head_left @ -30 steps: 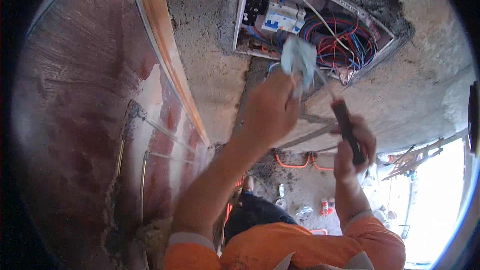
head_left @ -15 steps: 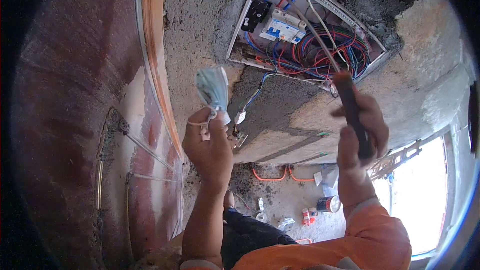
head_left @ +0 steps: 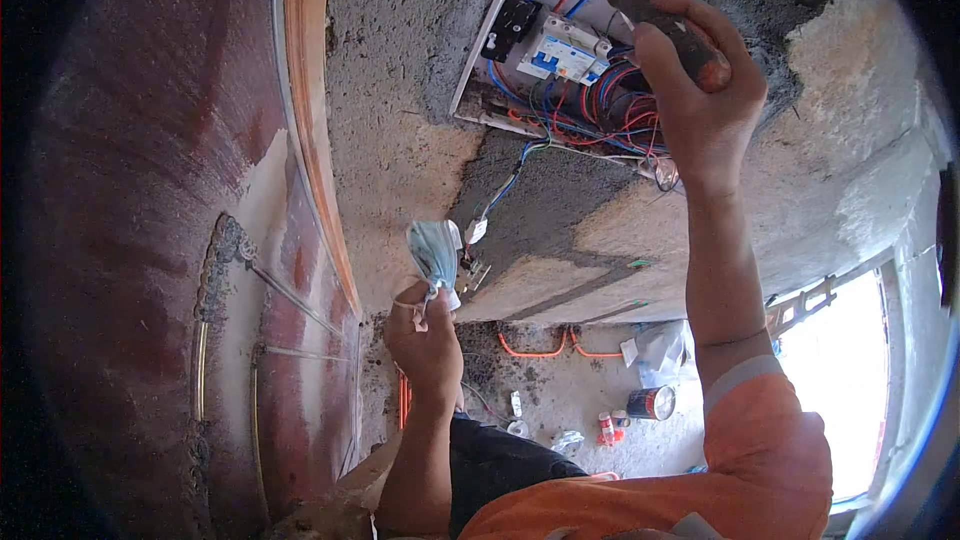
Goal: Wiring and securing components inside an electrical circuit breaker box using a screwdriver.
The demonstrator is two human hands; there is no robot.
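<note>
My right hand (head_left: 712, 125) is closed around the dark, reddish-ended handle of a screwdriver (head_left: 665, 30). It is raised in front of the right side of an open electrical box (head_left: 484, 35) set in the wall, and the screwdriver's shaft cannot be made out. Inside the box are white circuit breakers (head_left: 566, 52), a black module (head_left: 511, 30) and a tangle of red and blue wires (head_left: 610, 105), partly covered by my right hand. Lower and to the left, my left hand (head_left: 425, 340) pinches a crumpled light blue face mask (head_left: 432, 248) by its straps.
A wire bundle (head_left: 508, 187) with a white tag (head_left: 476, 231) hangs below the box. Rough plaster surrounds it. A reddish-brown panel (head_left: 150, 190) stands at left. On the floor lie orange conduit (head_left: 530, 352), a dark can (head_left: 652, 403) and plastic bags (head_left: 660, 352). A bright opening (head_left: 835, 390) is at right.
My right hand has moved up across the box, and the screwdriver handle now slants another way, its long shaft no longer showing. My left hand has lowered with the face mask.
</note>
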